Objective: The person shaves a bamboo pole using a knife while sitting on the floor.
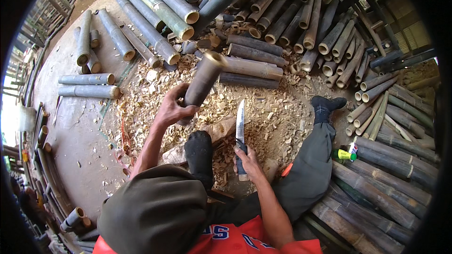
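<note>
A dark, cylindrical bamboo section [202, 84] is grasped around its lower part by the left hand [179, 106], held above pale wood chips [146, 108] and tilted, presumably so its upper end can be seen. A long, straight-bladed metal knife [240, 122] is clasped at its dark handle by the right hand [248, 162], blade pointed away from the body, probably for safety. Section: grey-brown wall, cream rim, hollow, slightly blurred. Grey-green bamboo poles [153, 3] are laid side by side beyond, likely for orderly storage.
</note>
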### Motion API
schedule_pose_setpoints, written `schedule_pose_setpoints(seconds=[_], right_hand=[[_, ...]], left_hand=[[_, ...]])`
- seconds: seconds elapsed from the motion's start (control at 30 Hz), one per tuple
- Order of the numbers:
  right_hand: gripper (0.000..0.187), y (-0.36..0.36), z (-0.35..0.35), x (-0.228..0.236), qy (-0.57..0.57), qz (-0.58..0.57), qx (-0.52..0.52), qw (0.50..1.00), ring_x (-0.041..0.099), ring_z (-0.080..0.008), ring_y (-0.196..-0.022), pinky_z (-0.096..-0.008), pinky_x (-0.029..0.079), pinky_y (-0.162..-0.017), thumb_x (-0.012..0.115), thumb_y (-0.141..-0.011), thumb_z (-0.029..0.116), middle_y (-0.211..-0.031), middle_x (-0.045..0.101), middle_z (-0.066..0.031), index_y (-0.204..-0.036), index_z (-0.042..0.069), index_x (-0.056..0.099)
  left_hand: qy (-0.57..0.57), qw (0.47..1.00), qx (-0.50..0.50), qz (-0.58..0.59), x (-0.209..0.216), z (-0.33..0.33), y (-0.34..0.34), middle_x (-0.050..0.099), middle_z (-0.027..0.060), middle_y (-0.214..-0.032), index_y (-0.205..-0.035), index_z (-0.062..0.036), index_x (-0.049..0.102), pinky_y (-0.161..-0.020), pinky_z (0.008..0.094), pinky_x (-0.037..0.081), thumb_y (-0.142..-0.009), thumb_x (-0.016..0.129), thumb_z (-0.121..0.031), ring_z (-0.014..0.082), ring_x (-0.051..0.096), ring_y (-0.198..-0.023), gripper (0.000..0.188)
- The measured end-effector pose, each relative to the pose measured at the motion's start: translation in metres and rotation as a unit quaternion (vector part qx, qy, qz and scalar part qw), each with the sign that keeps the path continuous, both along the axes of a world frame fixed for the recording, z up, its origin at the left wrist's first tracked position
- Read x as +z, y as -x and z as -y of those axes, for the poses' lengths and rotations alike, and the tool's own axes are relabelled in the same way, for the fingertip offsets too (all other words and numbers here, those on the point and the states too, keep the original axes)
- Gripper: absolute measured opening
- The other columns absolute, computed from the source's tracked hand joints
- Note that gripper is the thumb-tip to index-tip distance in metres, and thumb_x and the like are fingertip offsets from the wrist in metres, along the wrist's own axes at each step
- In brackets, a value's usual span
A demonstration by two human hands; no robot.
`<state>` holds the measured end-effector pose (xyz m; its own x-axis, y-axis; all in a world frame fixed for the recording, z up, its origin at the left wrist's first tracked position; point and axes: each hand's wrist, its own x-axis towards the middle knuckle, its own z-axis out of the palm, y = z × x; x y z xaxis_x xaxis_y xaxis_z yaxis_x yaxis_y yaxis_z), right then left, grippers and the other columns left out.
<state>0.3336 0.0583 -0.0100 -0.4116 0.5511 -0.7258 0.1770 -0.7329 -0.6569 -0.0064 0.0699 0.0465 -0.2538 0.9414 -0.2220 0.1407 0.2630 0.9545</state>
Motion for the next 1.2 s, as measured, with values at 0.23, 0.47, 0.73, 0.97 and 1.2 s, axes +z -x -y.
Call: schedule_pose_setpoints(seconds=[0.23,0.47,0.73,0.97,1.2], right_hand=[[0.028,0.001,0.002,-0.009,-0.09,0.059,0.042,0.993,0.058,-0.0158,-0.048,-0.0332,0.05,-0.044,0.068,-0.1,0.027,-0.073,0.058,-0.0048,-0.109,0.006,0.051],[0.04,0.007,0.014,-0.001,-0.466,0.283,0.158,0.823,0.068,-0.0425,-0.072,-0.0483,0.054,-0.063,0.064,-0.099,0.027,-0.089,0.069,-0.0228,-0.121,-0.003,0.049],[0.039,0.05,0.006,0.087,-0.565,0.167,0.087,0.803,0.071,-0.0456,-0.08,-0.0522,0.056,-0.066,0.062,-0.102,0.028,-0.089,0.069,-0.0267,-0.121,-0.003,0.049],[0.029,0.052,-0.001,0.053,-0.45,0.303,0.23,0.808,0.071,-0.0446,-0.076,-0.0527,0.055,-0.061,0.063,-0.1,0.023,-0.082,0.068,-0.0255,-0.109,0.0,0.047],[0.036,0.042,0.012,0.043,-0.544,0.255,0.144,0.786,0.071,-0.0446,-0.079,-0.0492,0.057,-0.064,0.064,-0.099,0.021,-0.087,0.069,-0.0245,-0.122,-0.001,0.047]], left_hand=[[-0.127,0.877,0.26,0.384,-0.021,0.027,-0.04,0.068,0.0066,-0.101,-0.114,-0.0041,0.061,-0.087,0.0398,0.058,-0.091,0.081,-0.021,0.02,0.068,-0.093,0.034],[-0.08,0.835,0.422,0.343,-0.052,0.031,-0.041,0.068,0.0066,-0.098,-0.112,-0.0033,0.06,-0.074,0.037,0.059,-0.08,0.091,-0.017,0.0191,0.068,-0.083,0.046],[-0.057,0.828,0.467,0.305,-0.051,0.043,-0.036,0.07,0.0076,-0.09,-0.103,-0.0008,0.065,-0.068,0.0342,0.059,-0.078,0.091,-0.013,0.018,0.069,-0.074,0.038],[-0.08,0.855,0.435,0.271,-0.04,0.034,-0.044,0.072,0.0079,-0.09,-0.101,0.0016,0.068,-0.071,0.0334,0.059,-0.078,0.09,-0.009,0.0178,0.07,-0.076,0.034],[-0.079,0.864,0.432,0.245,-0.044,0.035,-0.05,0.071,0.0071,-0.092,-0.102,-0.0014,0.068,-0.069,0.0353,0.059,-0.077,0.091,-0.013,0.0184,0.069,-0.077,0.035]])
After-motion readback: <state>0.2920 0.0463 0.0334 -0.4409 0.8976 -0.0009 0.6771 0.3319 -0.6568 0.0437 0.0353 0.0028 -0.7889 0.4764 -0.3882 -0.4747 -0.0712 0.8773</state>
